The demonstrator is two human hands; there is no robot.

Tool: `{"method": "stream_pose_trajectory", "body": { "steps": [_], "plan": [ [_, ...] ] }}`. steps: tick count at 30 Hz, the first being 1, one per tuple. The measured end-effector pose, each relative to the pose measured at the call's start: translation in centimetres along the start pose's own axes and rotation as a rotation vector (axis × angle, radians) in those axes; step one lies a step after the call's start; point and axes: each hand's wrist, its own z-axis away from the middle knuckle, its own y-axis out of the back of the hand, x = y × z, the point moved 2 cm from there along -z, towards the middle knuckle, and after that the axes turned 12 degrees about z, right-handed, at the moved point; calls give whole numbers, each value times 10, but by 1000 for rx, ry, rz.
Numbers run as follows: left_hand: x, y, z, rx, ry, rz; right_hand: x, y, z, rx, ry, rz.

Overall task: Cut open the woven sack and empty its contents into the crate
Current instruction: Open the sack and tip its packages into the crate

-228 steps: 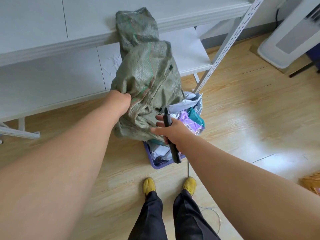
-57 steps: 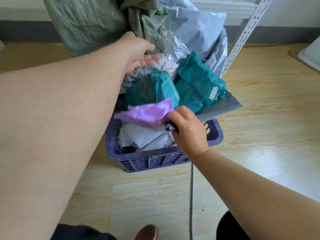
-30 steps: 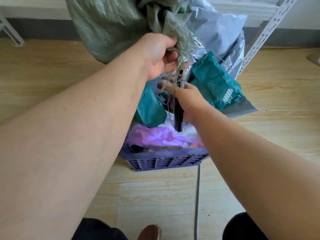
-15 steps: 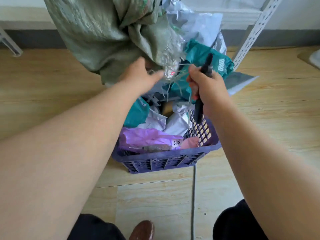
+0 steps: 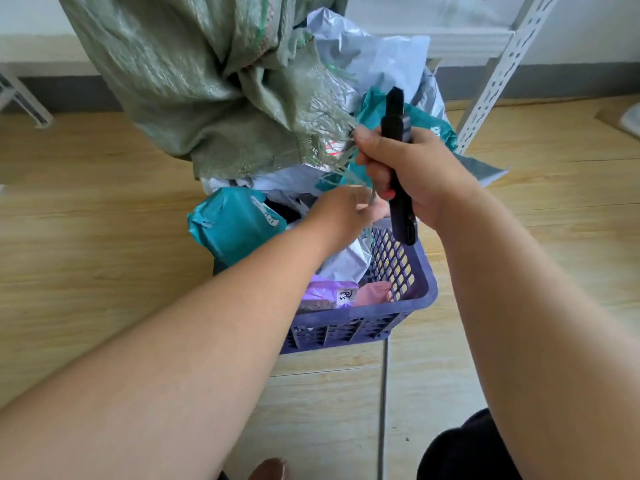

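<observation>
The sack [image 5: 194, 81] hangs cut open over the crate [image 5: 420, 292], while the right hand [image 5: 412, 174] grips the knife [image 5: 398, 161] upright, seemingly clear of the left hand [image 5: 343, 209] pinching frayed strands [image 5: 332, 133].

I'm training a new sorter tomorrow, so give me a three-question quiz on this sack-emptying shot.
1. True or false: the right hand grips a black cutter.
2. What colour is the crate? A) red B) purple C) white
3. Fill in: the left hand pinches loose ___ from the woven sack.

Key: 1 true; 2 B; 3 strands, frayed from the sack's cut edge, above the teal parcel in the crate.
</observation>
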Motion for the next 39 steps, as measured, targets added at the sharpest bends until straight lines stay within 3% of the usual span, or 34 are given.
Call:
{"method": "stream_pose_trajectory", "body": {
  "steps": [5,9,12,14,19,21,24,27,34,39],
  "plan": [
    [-12,-9,5,231,69,311,4,21,-1,127,10,209],
    [-21,-2,-1,327,192,439,24,40,-7,415,-206,569],
    [-20,-4,-4,338,224,495,49,41,-2,345,-325,812],
    [-19,-7,-5,342,248,529,65,37,0,360,-303,772],
    [-32,-6,-8,348,323,472,75,54,-10,696,-344,557],
    [-38,-7,-5,331,363,411,74,59,-18,670,-356,576],
    [-39,-6,-8,355,389,428,76,53,-29,490,-375,616],
    [-29,-4,-15,379,307,493,82,43,-31,375,-409,707],
    [-4,-18,-10,368,12,472,52,28,-46,382,-147,589],
    [2,-15,-14,375,-20,548,33,39,-56,572,-107,227]
  ]
}}
